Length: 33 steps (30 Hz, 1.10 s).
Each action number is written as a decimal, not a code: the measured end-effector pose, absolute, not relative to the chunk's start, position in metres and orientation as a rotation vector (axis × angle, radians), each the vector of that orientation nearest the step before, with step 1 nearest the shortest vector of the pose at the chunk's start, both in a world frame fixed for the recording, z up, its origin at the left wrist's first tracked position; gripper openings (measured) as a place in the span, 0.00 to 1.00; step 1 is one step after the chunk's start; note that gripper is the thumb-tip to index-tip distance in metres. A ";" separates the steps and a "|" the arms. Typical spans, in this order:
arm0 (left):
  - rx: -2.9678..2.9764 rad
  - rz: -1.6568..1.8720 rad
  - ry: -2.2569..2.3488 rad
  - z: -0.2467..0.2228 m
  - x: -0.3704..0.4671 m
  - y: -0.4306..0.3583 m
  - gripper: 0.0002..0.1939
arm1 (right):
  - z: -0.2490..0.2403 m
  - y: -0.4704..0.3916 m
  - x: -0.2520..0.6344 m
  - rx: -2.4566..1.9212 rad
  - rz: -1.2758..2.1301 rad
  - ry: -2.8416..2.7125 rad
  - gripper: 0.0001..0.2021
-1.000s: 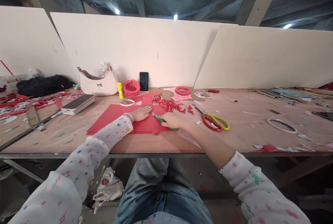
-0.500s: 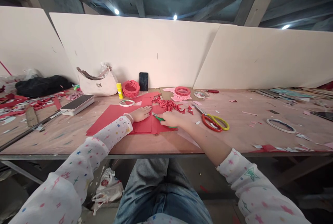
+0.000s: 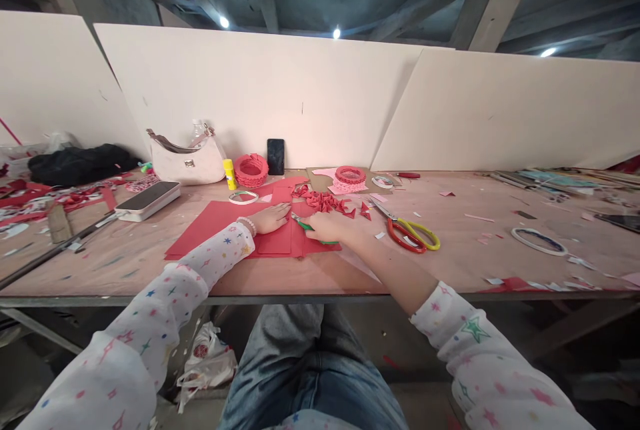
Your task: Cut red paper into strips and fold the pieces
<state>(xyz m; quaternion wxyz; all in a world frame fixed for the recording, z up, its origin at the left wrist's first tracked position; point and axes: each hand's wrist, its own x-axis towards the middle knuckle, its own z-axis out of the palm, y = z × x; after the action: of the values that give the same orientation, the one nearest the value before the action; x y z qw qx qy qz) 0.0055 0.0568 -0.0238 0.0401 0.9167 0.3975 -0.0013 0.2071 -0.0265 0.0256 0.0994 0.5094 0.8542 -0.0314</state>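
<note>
Red paper sheets point(image 3: 200, 230) lie in front of me on the table. My left hand point(image 3: 271, 218) rests flat on them, fingers stretched out. My right hand point(image 3: 325, 225) is closed around a green-handled cutting tool point(image 3: 302, 224), whose metal tip points at the paper just right of my left fingertips. Whether the tip touches the paper is too small to tell. Folded red paper pieces point(image 3: 325, 202) lie in a heap just behind my hands. Scissors with red and yellow handles point(image 3: 407, 235) lie to the right of my right hand.
Behind the paper stand a glue stick point(image 3: 230, 175), a red paper ring stack point(image 3: 251, 170), a phone point(image 3: 275, 157) and a white handbag point(image 3: 187, 162). A white case point(image 3: 149, 202) lies left, a white ring point(image 3: 539, 241) right. The table's front edge point(image 3: 320, 299) is near.
My right hand and forearm have shifted slightly to the left with the green-handled tool. My left hand stays on the red paper.
</note>
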 end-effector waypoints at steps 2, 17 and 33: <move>2.807 -0.017 1.239 -0.023 0.006 0.056 0.29 | 0.024 -0.024 0.206 1.532 -0.071 2.543 0.17; 2.804 0.014 1.205 -0.028 0.005 0.061 0.28 | 0.014 -0.005 0.204 1.545 -0.019 2.586 0.17; 2.786 0.015 1.199 -0.026 0.005 0.058 0.29 | 0.011 0.012 0.203 1.519 0.086 2.594 0.16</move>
<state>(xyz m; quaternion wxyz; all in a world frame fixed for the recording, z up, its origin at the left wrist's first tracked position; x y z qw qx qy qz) 0.0050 0.0583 -0.0258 0.0542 0.9172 0.3947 0.0048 0.2029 0.0123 0.0109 0.0671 0.5039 0.8607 0.0286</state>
